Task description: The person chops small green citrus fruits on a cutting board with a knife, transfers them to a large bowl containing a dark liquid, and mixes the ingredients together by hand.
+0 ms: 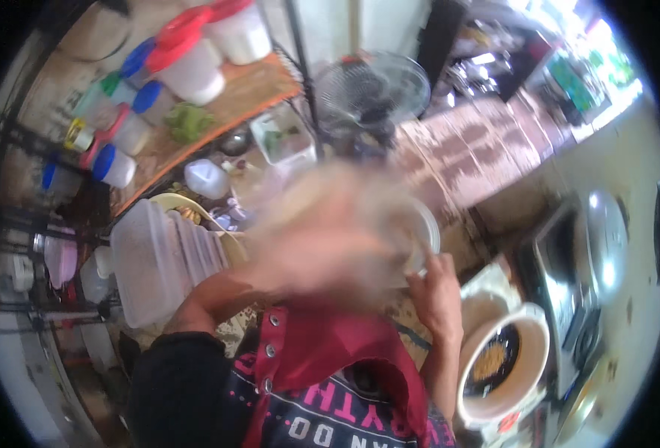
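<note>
The right hand grips the rim of a white bowl, fingers curled over its near edge, holding it up in front of the chest. The left hand is a pale smear of motion blur across the middle of the view, passing over the bowl; whether it is spread or pinching anything I cannot tell. What the bowl holds is hidden behind that blur.

Just beside the right forearm stands a white pot with dark liquid and a yellowish clump inside. To the left, clear plastic containers are stacked on their sides, and a shelf above carries lidded tubs with red and blue lids. A table fan stands behind.

The risk, as I judge it, is the one-handed rim hold: a fast left-hand sweep could knock the bowl and tip its contents onto the red apron or into the pot.
</note>
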Demonstrator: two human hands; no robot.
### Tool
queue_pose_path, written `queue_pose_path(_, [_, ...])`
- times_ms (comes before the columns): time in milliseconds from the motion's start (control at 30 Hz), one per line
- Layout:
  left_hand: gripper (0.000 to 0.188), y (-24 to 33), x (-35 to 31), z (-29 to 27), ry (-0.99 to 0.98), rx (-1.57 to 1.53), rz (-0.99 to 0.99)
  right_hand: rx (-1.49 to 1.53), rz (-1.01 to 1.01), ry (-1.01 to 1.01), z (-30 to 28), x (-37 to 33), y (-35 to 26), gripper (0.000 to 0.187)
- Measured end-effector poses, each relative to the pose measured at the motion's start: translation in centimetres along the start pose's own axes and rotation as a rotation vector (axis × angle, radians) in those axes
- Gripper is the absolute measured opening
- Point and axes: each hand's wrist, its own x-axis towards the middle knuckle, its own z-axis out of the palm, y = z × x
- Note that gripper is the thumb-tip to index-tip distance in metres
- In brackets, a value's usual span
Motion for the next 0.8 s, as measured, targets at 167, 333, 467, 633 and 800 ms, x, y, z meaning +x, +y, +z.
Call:
queue_pose_path(167, [0.044,-1.1,-3.6,-17.9,0.074,-0.242,0.138,0.326,-0.214,0.287,1.0,8.9,-7.3,0.031])
queue_pose_path(333, [0.041,9.0,-1.3,-28.0,0.265,-0.796,0.126,0.486,-0.478,0.141,2.4,15.8,-17.8,0.028])
queue_pose_path(467, [0.022,11.5,3.9,-33.6,0.454,-0.82,0.235,0.422,-0.871,0.045,2.6,22.8,-29.1,0.024])
queue_pose_path(633, [0.018,12.5,10.6,-39.4,0.658,-0.802,0.236,0.274,-1.123,0.016,5.0,38.1,-42.9,0.024])
queue_pose_path(800, [0.032,14.8,9.6,-38.1,0.571,-0.798,0.284,-0.154,-1.286,0.147,12.0,54.1,-53.9,0.017])
